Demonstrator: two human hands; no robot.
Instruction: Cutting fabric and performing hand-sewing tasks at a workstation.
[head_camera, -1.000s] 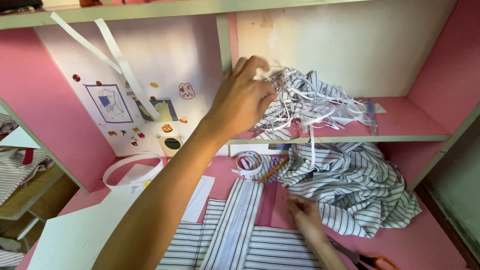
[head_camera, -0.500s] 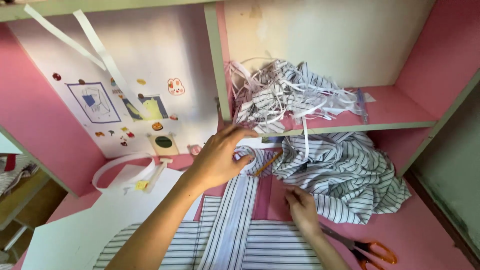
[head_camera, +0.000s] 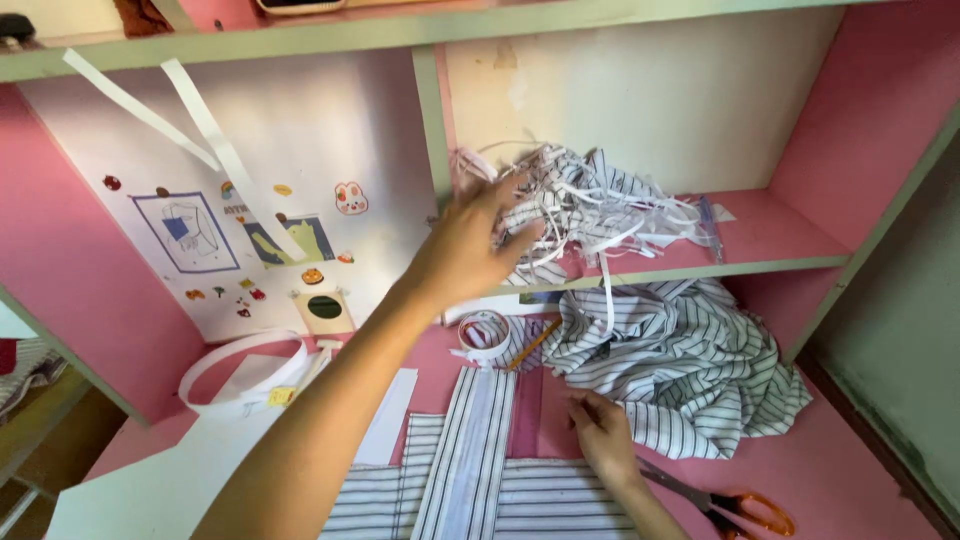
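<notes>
Striped blue-and-white cloth panels (head_camera: 470, 470) are laid flat on the pink tabletop (head_camera: 850, 490) nearest the viewer, their long axis running away from the person. The right hand (head_camera: 605, 440) is pressed flat on the panels, fingers spread and closed on nothing. Orange-handled scissors (head_camera: 725, 505) lie just to its right, untouched. Past that hand a crumpled heap of the same striped fabric (head_camera: 680, 360) is bunched on the tabletop, with a roll of white tape (head_camera: 485, 333) and a pencil (head_camera: 532, 345) beside it. To the left, white paper sheets (head_camera: 150, 480) and a loop of white band (head_camera: 240, 372) are seen. Farther back and higher, the left hand (head_camera: 470, 245) is raised to the pink shelf (head_camera: 780, 240), fingers loosely spread and blurred; whether anything is pinched in them cannot be told. A tangle of cut strips and scraps (head_camera: 590, 210) is piled on that shelf, directly right of the left hand and touching its fingertips, so the left hand is far nearer to it than the right. On the back wall a white sheet with stickers and drawings (head_camera: 230, 240) is pinned. Compared with half a second earlier, the left hand has been lifted from the tabletop up to the shelf, while the right hand has stayed on the panels.
</notes>
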